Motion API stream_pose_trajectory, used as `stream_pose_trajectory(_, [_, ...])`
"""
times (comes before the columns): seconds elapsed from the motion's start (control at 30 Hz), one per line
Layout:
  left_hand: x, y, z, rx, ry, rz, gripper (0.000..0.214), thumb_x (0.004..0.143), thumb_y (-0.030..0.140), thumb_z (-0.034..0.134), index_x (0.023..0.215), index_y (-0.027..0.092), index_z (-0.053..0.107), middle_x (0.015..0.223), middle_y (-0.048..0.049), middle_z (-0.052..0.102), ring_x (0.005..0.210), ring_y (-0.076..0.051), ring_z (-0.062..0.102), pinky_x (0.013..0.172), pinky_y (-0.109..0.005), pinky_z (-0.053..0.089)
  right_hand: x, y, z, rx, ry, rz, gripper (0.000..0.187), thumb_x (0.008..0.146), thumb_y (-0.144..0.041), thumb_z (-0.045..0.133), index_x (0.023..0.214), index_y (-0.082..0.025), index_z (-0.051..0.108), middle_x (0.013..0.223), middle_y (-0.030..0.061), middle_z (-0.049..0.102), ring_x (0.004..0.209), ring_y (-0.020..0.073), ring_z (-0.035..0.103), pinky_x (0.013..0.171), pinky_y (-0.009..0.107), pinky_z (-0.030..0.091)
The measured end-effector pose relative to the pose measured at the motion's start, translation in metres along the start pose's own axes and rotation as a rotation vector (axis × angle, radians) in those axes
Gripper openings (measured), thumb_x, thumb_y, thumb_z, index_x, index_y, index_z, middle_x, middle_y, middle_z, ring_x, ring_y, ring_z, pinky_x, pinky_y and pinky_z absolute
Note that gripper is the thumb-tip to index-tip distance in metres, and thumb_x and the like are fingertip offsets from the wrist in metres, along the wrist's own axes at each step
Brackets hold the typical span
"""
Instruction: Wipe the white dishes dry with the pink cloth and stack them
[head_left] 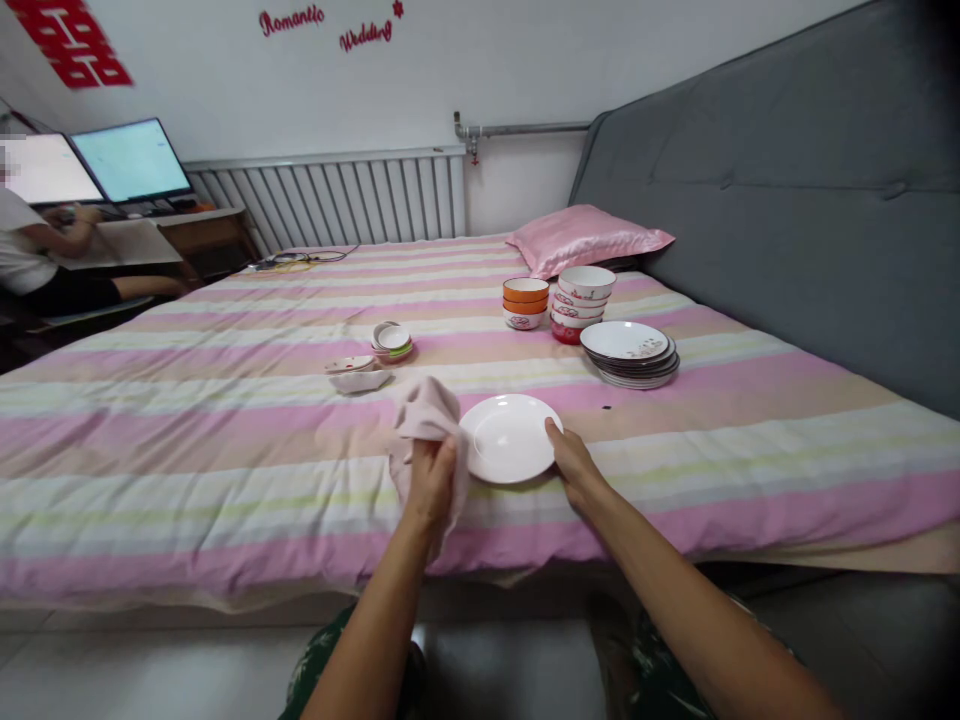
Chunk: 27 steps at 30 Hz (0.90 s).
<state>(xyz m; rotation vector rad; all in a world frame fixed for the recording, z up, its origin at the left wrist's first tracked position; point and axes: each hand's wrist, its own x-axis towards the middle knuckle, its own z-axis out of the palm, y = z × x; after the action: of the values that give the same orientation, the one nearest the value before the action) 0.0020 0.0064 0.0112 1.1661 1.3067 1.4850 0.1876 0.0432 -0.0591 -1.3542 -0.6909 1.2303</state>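
A white plate (510,440) is held over the near part of the bed, its right rim gripped by my right hand (576,462) with the thumb on top. My left hand (435,480) is closed on a pale pink cloth (426,405), which drapes over the fingers and hangs below the wrist. The cloth meets the plate's left edge; whether it presses on the plate I cannot tell. To the right behind the plate is a stack of plates (626,340), the top one with a printed pattern.
Stacked bowls (525,290) and a taller bowl stack (585,285) stand near a pink pillow (589,238). Small dishes (391,340) and shallow dishes (356,372) lie left on the striped bedspread (225,430). Cables (300,260) lie far left. A person (45,250) sits at a desk with monitors.
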Motion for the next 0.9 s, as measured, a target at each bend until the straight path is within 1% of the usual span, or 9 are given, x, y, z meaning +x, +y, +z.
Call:
stream_pose_trajectory(0.03, [-0.003, -0.004, 0.008, 0.057, -0.089, 0.081, 0.039, 0.071, 0.037, 0.056, 0.105, 0.020, 0.053, 0.109, -0.0055, 0.058, 0.116, -0.023, 0.045, 0.095, -0.029, 0.036, 0.000, -0.001, 0.000, -0.002, -0.007, -0.003, 0.037, 0.078, -0.045, 0.054, 0.093, -0.013, 0.066, 0.093, 0.0093, 0.070, 0.081, 0.0204, 0.065, 0.067, 0.028, 0.051])
stream_pose_trajectory(0.1, [-0.008, -0.012, 0.022, 0.203, -0.275, 0.157, 0.042, 0.075, 0.039, 0.055, 0.110, 0.017, 0.054, 0.114, -0.0087, 0.057, 0.119, -0.025, 0.043, 0.100, -0.033, 0.031, -0.001, -0.004, -0.001, 0.004, -0.021, 0.007, 0.040, 0.078, -0.048, 0.052, 0.094, -0.013, 0.065, 0.089, 0.0089, 0.071, 0.077, 0.0198, 0.065, 0.062, 0.027, 0.051])
stream_pose_trajectory(0.17, [-0.011, -0.020, 0.033, 0.404, -0.469, 0.238, 0.043, 0.077, 0.042, 0.054, 0.111, 0.017, 0.057, 0.117, -0.0117, 0.058, 0.117, -0.027, 0.045, 0.100, -0.037, 0.031, -0.003, -0.009, -0.002, 0.019, -0.041, 0.055, 0.044, 0.079, -0.052, 0.048, 0.096, -0.015, 0.065, 0.086, 0.0075, 0.071, 0.071, 0.0187, 0.065, 0.056, 0.026, 0.050])
stream_pose_trajectory(0.27, [-0.013, -0.029, 0.045, 0.772, -0.646, 0.417, 0.041, 0.082, 0.045, 0.046, 0.106, 0.017, 0.061, 0.114, -0.0151, 0.060, 0.112, -0.031, 0.049, 0.097, -0.043, 0.031, -0.005, -0.018, -0.007, -0.003, -0.092, 0.146, 0.049, 0.080, -0.058, 0.042, 0.097, -0.017, 0.064, 0.080, 0.0061, 0.071, 0.061, 0.0170, 0.064, 0.047, 0.025, 0.048])
stream_pose_trajectory(0.33, [-0.013, -0.032, 0.049, 0.945, -0.694, 0.498, 0.041, 0.084, 0.045, 0.042, 0.106, 0.016, 0.062, 0.111, -0.0166, 0.062, 0.107, -0.033, 0.052, 0.094, -0.045, 0.033, -0.003, -0.023, -0.013, -0.104, -0.120, 0.152, 0.049, 0.078, -0.059, 0.045, 0.090, -0.016, 0.066, 0.073, 0.0066, 0.070, 0.053, 0.0164, 0.062, 0.043, 0.024, 0.047])
stream_pose_trajectory(0.47, [-0.014, -0.038, 0.050, 1.053, -0.714, 0.579, 0.040, 0.086, 0.043, 0.041, 0.112, 0.019, 0.060, 0.113, -0.0133, 0.063, 0.107, -0.030, 0.054, 0.094, -0.042, 0.034, 0.012, -0.024, -0.031, -0.354, -0.030, -0.020, 0.033, 0.070, -0.046, 0.061, 0.068, -0.014, 0.066, 0.050, 0.0035, 0.063, 0.038, 0.0137, 0.055, 0.035, 0.021, 0.040])
stream_pose_trajectory(0.57, [-0.012, -0.042, 0.050, 1.091, -0.735, 0.613, 0.039, 0.085, 0.039, 0.044, 0.116, 0.019, 0.058, 0.115, -0.0134, 0.062, 0.107, -0.029, 0.054, 0.094, -0.041, 0.035, 0.021, -0.022, -0.039, -0.361, 0.032, -0.101, 0.012, 0.066, -0.025, 0.065, 0.075, -0.017, 0.067, 0.051, -0.0013, 0.063, 0.034, 0.0091, 0.049, 0.035, 0.018, 0.037])
stream_pose_trajectory(0.7, [-0.007, -0.045, 0.047, 1.150, -0.805, 0.642, 0.034, 0.086, 0.027, 0.043, 0.114, 0.017, 0.059, 0.113, -0.0148, 0.063, 0.105, -0.029, 0.056, 0.090, -0.040, 0.038, 0.018, -0.020, -0.036, -0.329, -0.016, -0.144, 0.022, 0.064, -0.012, 0.060, 0.084, -0.017, 0.069, 0.052, -0.0034, 0.063, 0.036, 0.0072, 0.048, 0.038, 0.017, 0.038])
stream_pose_trajectory(0.9, [-0.006, -0.035, 0.029, 1.194, -0.842, 0.657, 0.031, 0.083, 0.022, 0.048, 0.110, 0.016, 0.061, 0.108, -0.0148, 0.065, 0.100, -0.029, 0.059, 0.085, -0.040, 0.043, -0.002, -0.017, -0.028, -0.279, -0.167, -0.116, 0.030, 0.067, -0.016, 0.056, 0.095, -0.011, 0.066, 0.049, -0.0030, 0.060, 0.035, 0.0062, 0.047, 0.038, 0.016, 0.037])
